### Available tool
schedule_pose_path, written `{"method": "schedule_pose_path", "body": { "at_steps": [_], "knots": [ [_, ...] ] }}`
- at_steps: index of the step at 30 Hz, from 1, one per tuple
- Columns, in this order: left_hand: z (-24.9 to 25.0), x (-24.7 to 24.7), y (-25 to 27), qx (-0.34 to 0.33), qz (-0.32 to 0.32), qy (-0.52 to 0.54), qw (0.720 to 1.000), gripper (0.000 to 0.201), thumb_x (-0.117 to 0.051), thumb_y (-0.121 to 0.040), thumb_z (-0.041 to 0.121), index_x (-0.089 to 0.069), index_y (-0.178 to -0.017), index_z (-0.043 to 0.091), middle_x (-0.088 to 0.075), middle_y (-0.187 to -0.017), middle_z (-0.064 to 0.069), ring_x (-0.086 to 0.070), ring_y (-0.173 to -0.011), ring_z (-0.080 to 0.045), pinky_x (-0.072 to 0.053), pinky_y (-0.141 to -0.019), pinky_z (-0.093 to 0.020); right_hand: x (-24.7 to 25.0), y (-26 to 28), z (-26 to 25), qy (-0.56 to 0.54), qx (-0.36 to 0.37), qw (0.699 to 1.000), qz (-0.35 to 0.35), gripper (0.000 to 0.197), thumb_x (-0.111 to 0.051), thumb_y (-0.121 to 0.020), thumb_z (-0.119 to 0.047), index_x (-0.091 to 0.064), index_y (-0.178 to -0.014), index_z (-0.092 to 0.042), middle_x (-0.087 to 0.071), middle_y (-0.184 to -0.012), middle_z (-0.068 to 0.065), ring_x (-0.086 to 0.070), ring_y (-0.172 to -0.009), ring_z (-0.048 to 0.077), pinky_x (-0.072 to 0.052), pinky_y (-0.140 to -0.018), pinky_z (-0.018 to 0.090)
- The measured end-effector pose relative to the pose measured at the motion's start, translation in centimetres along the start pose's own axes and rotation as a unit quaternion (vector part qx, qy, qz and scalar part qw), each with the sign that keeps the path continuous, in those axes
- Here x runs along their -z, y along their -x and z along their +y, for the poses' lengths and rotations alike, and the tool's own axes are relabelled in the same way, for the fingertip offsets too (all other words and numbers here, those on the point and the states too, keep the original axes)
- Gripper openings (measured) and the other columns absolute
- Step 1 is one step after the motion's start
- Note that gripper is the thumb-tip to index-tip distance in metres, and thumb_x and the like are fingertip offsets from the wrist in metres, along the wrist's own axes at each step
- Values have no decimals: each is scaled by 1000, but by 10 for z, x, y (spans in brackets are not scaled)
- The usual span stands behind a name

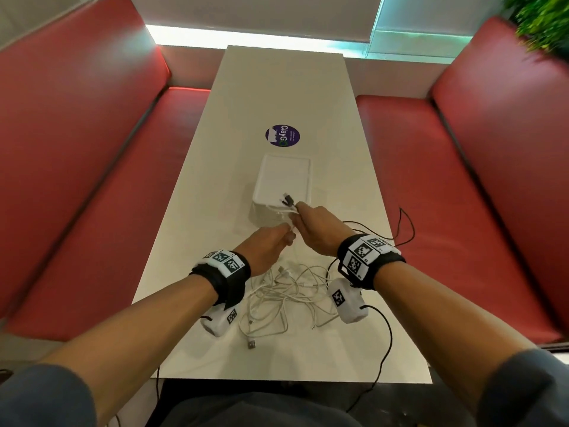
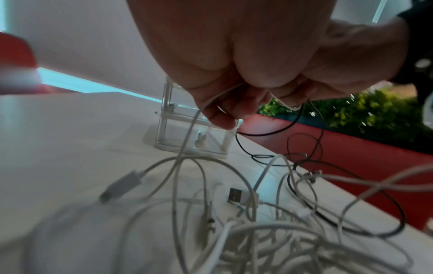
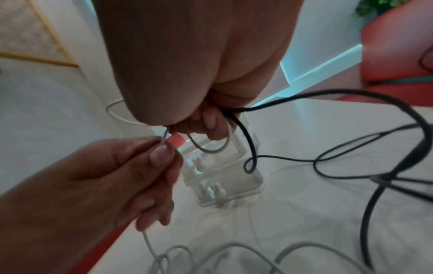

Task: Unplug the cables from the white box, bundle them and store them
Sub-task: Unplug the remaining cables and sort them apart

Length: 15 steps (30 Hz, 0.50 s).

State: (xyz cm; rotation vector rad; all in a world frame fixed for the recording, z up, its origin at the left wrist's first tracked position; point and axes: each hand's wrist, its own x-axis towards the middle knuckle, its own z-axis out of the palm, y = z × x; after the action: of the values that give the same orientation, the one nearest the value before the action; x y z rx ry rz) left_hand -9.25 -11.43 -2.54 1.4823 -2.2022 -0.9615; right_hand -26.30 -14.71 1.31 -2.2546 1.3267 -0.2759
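Note:
The white box (image 1: 284, 177) stands mid-table; the wrist views show its clear front (image 2: 196, 140) with small rabbit figures inside (image 3: 218, 189). My right hand (image 1: 308, 221) grips a bunch of cable ends just in front of the box, white plugs and a black one (image 1: 288, 199) sticking out above the fist. A black cable (image 3: 248, 137) loops from that fist. My left hand (image 1: 277, 240) pinches one white cable (image 3: 164, 140) between thumb and fingers, right beside the right hand. A tangle of white cables (image 1: 286, 294) lies on the table below my wrists.
A round purple sticker (image 1: 282, 135) lies beyond the box on the white table (image 1: 277, 87). Red bench seats (image 1: 431, 180) flank both sides. A thin black wire (image 1: 403, 226) trails over the table's right edge. A green plant (image 1: 542, 20) is at the far right.

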Motion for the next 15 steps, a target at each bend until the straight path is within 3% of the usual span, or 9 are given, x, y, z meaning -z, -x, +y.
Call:
{"method": "schedule_pose_path", "body": {
  "at_steps": [3,5,8,10,13,15],
  "knots": [
    [-14,0,6,70,-34,26,997,22,-34,-102,17,-48,-86,18,-57,-77,3,-54,-72,-18,-47,-76,-40,26,-10,6,-55,-76,988,120,26,-34,-108,-27,-45,-97,-6,-55,-71,10,-45,-57,28,-29,-55,34],
    [-24,0,13,120,-51,40,991,25,-32,-100,17,-49,-82,19,-60,-75,0,-56,-74,-21,-50,-83,-45,48,-12,15,-57,-101,981,153,27,-36,-107,-27,-45,-92,-7,-54,-73,11,-46,-61,31,-28,-58,34],
    [-22,3,11,131,-37,21,990,26,-33,-101,17,-51,-82,18,-59,-78,-1,-57,-74,-22,-50,-76,-40,45,-8,15,35,-61,997,22,28,-38,-106,-34,-45,-89,-12,-54,-74,6,-51,-65,29,-36,-61,36],
    [-12,8,3,107,-25,-10,994,24,-36,-101,12,-52,-84,16,-56,-83,0,-53,-77,-22,-42,-71,-31,23,-6,8,60,-14,995,-76,29,-39,-105,-39,-47,-93,-15,-59,-83,7,-58,-74,31,-44,-65,37],
    [0,14,-6,45,-14,-50,998,19,-43,-94,-2,-58,-90,8,-61,-90,-8,-57,-83,-27,-45,-74,-34,3,-3,-2,-3,49,995,-87,25,-47,-103,-36,-56,-100,-13,-66,-96,3,-61,-80,21,-50,-72,35],
    [1,18,-7,33,-24,-61,997,17,-44,-94,0,-60,-91,6,-62,-90,-8,-59,-85,-29,-45,-75,-34,2,-1,-2,-22,55,996,-71,18,-50,-102,-29,-56,-102,-12,-64,-94,-2,-60,-81,20,-47,-71,32]
  ]
}}
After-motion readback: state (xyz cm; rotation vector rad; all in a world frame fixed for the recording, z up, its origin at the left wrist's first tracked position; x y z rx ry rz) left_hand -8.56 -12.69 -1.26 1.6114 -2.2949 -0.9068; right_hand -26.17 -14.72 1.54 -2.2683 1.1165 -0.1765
